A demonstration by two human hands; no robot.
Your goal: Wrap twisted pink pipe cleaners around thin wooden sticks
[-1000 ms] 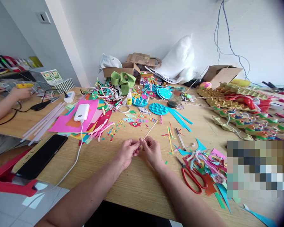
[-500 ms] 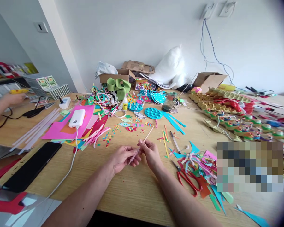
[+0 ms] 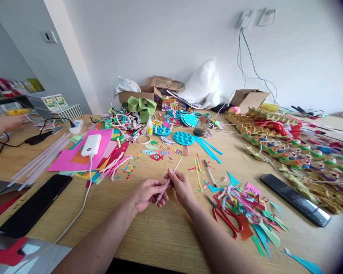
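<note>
A thin wooden stick (image 3: 177,164) slants up between my hands above the table's front middle. Pale pink fuzzy strip, seemingly a pipe cleaner (image 3: 159,197), is coiled round its lower part. My left hand (image 3: 145,195) is closed on that coiled part, thumb on top. My right hand (image 3: 180,185) pinches the stick just above, its thumb along the wood; the other fingers are partly hidden. Beyond my hands lie several paper fish (image 3: 157,156) and a blue scalloped disc (image 3: 183,138) with a pink twisted stem. Loose pink pipe cleaners (image 3: 118,166) lie to the left.
Red-handled scissors (image 3: 227,219), a pen (image 3: 209,173) and paper scraps (image 3: 254,205) lie right. A dark phone (image 3: 295,199) lies farther right, near egg-carton pieces (image 3: 303,152). Left are a black phone (image 3: 36,205) and a corded white power bank (image 3: 91,145). Another person's hand (image 3: 10,122) holds a yellow tool.
The camera view has shifted slightly. Both hands keep hold of the wrapped stick in nearly the same place, with small finger movement. A blurred-out patch at right now shows a phone.
</note>
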